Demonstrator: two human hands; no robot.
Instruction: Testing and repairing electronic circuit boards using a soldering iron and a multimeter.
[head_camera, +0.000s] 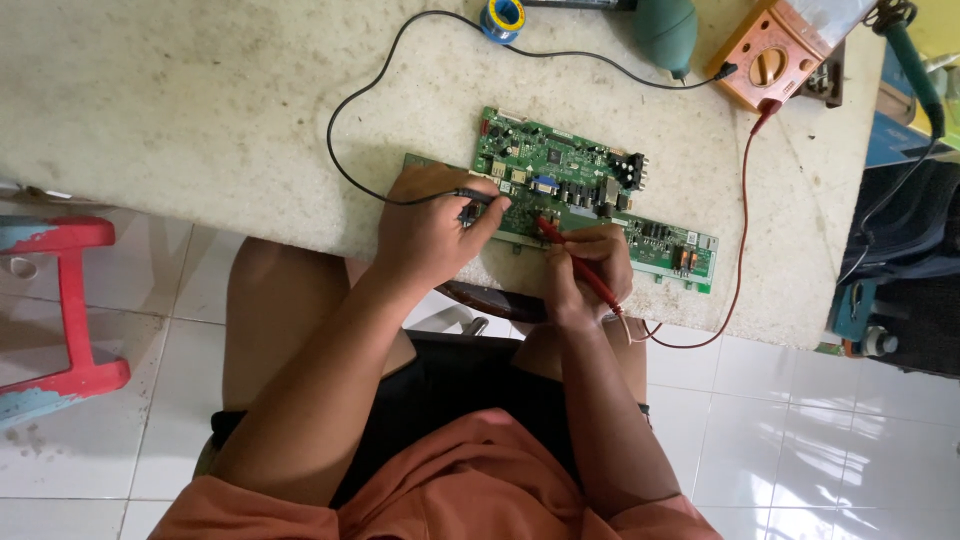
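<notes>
Over the near edge of the worktop (200, 120), both my forearms reach fwd from my lap, elbows bent. My left hand (425, 232) is curled, thumb & fingers pinching the black probe (478, 197), tip down on the green circuit board (560, 175). My right hand (590, 268) is curled too, pinching the red probe (575, 262) pen-style, tip angled onto the board's front edge just beside the left. Board lies flat near the table edge, w/ a narrower green board (670, 250) alongside it. Black lead (350, 90) & red lead (742, 230) run to an orange multimeter (765, 60) at the far right corner. Worktop is pale speckled stone, stained. Solder spool (503, 17) & teal blower bulb (665, 30) at the far edge. Floor is white tile; red stool (70, 300) to the left.
</notes>
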